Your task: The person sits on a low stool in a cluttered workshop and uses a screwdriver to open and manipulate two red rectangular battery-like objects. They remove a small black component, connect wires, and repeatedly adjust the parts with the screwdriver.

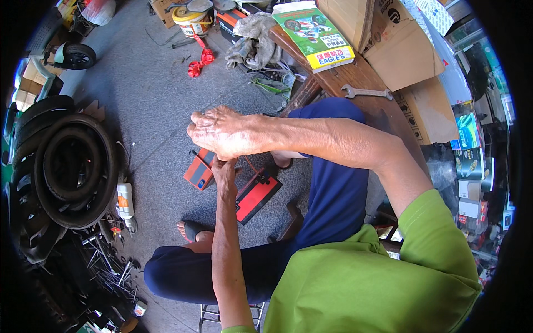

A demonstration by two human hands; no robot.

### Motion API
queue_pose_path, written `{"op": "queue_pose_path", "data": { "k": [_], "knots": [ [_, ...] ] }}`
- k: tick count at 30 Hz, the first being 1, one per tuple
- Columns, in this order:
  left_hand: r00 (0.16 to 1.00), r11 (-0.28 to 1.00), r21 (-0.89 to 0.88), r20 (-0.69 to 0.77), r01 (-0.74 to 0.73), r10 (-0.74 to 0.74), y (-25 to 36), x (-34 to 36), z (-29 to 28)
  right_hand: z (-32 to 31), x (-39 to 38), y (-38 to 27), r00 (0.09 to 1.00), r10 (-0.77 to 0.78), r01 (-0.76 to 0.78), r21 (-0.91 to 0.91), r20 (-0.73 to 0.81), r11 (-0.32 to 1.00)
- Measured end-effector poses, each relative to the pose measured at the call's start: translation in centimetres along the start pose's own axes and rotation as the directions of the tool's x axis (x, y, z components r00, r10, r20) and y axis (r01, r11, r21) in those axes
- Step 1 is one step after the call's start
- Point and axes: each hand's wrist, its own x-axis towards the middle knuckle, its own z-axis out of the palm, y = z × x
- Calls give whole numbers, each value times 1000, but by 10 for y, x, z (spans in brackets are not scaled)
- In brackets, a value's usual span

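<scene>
My right hand (219,133) is closed with its knuckles up, and whatever it may hold is hidden beneath it. Just under it, my left hand (224,171) has bent fingers, partly covered by the right; I cannot make out what is in them. Below the hands, on the grey floor, lies an orange and grey box-shaped battery (195,173). A red and black battery (259,200) rests to its right, tilted in view, with a thin reddish cable (251,164) near its top. The cable's other end goes out of sight by my hands.
Stacked black tires (75,172) and a white bottle (125,201) stand left, above scattered tools (108,261). On the wooden bench (388,114) at right lie a wrench (366,92) and a green-yellow box (313,36). A bucket (192,21) and grey rags (254,41) are at the back.
</scene>
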Motion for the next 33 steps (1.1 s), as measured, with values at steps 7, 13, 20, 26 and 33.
{"op": "queue_pose_path", "data": {
  "k": [7,13,20,26,33],
  "knots": [
    [1000,999,-31,-8,-16,15,1,-1,1,-3,0,0,999,38,-38,18,2,999],
    [998,1000,-14,-55,-21,20,4,0,6,-5,2,-3,999,53,-52,6,-7,999],
    [997,999,23,-63,-46,48,7,2,8,2,-3,0,992,48,-41,59,-119,997],
    [992,994,40,-75,-98,101,1,12,7,3,2,4,996,31,-27,42,-87,999],
    [994,996,37,-79,-75,78,0,22,5,2,3,5,996,38,-35,40,-85,999]
  ]
}}
